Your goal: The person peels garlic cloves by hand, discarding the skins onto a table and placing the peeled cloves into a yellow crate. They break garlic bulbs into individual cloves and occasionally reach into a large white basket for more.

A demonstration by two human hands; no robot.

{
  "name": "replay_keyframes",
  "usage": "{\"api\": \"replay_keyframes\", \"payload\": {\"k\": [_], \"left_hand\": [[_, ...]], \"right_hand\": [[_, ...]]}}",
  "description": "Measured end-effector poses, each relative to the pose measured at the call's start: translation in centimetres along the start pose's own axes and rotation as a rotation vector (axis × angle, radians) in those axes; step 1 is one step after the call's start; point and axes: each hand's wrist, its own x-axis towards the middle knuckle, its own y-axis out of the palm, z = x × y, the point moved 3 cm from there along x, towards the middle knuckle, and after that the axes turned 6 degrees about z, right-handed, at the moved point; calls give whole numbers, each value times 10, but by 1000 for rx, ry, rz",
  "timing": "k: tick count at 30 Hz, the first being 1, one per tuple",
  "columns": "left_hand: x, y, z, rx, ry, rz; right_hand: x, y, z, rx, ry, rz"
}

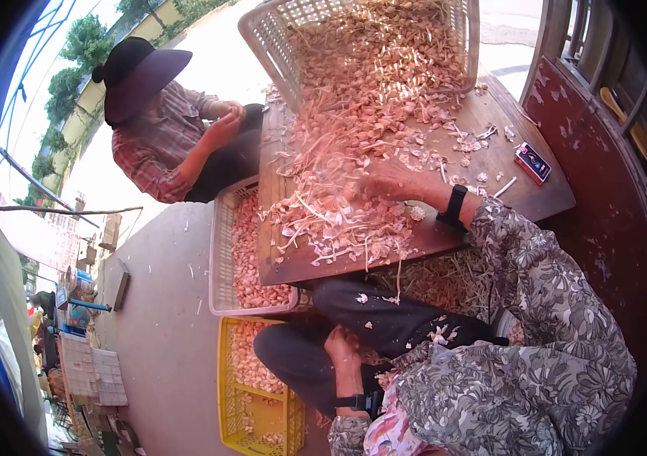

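Observation:
My right hand (393,182), below a black wristband, reaches over the heap of garlic (338,216) on the wooden table. Motion blurs its fingers among the cloves, dry stems and peeled skins, so their closing cannot be made out. My left hand (342,343) is low beside my dark-trousered thigh, its fingers curled inward. Whatever it might hold is hidden. Just left of it stands a yellow crate (223,380) holding garlic cloves. A pale plastic basket (217,254) full of cloves is beyond that, against the table's side.
A large tilted basket (266,45) spills garlic onto the wooden table (521,114). A small red-and-dark box (532,163) lies near the table's right end. Across the corner sits a person (160,144) in a hat and checked shirt, hands together. A red panel (597,175) borders the right side.

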Motion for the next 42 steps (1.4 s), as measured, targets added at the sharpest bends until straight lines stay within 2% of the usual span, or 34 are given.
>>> {"api": "replay_keyframes", "payload": {"k": [4,10,13,15,16,18,19,20,22,24,26,27,28,30,32,35,39,41,42], "left_hand": [[1,-3,1,40,0,7],[0,1,0,26,15,9],[-4,3,-3,38,30,1],[-4,3,-4,53,27,3],[-4,2,-3,68,20,4],[-2,1,-2,73,23,5],[-2,0,-1,80,23,6],[-2,1,-1,81,23,12],[-3,1,-3,84,34,-8],[2,0,-3,77,26,6],[6,-4,6,36,23,-15],[11,-3,6,130,87,43],[11,-2,5,225,145,89],[-10,12,-4,69,63,-47],[-8,10,-1,38,55,-27],[-16,16,-6,60,61,-55],[-12,13,-3,30,79,-11],[-14,15,-7,28,72,-16],[-15,17,-6,39,60,-24]], "right_hand": [[7,2,-1,26,146,74],[2,15,-11,92,187,-33],[-1,17,-14,122,132,-165],[-3,10,-18,569,182,-317],[-6,5,-14,570,181,-317],[-18,-8,-3,1212,171,-236],[-26,-19,6,1350,225,-176],[-33,-32,18,1346,226,-180],[-48,-58,53,1520,161,-195],[-63,-85,98,1596,-1,-249],[-89,-122,155,1552,-113,-180],[-104,-139,173,1381,-342,-129],[-111,-152,198,1430,-603,-109],[-120,-175,238,1543,-903,-69],[-123,-186,264,1692,-1049,-88],[-120,-182,288,1808,-1157,-44],[-114,-176,310,1860,-1147,85],[-111,-166,323,2034,-1106,-153],[-106,-152,324,2025,-1098,-134]]}}
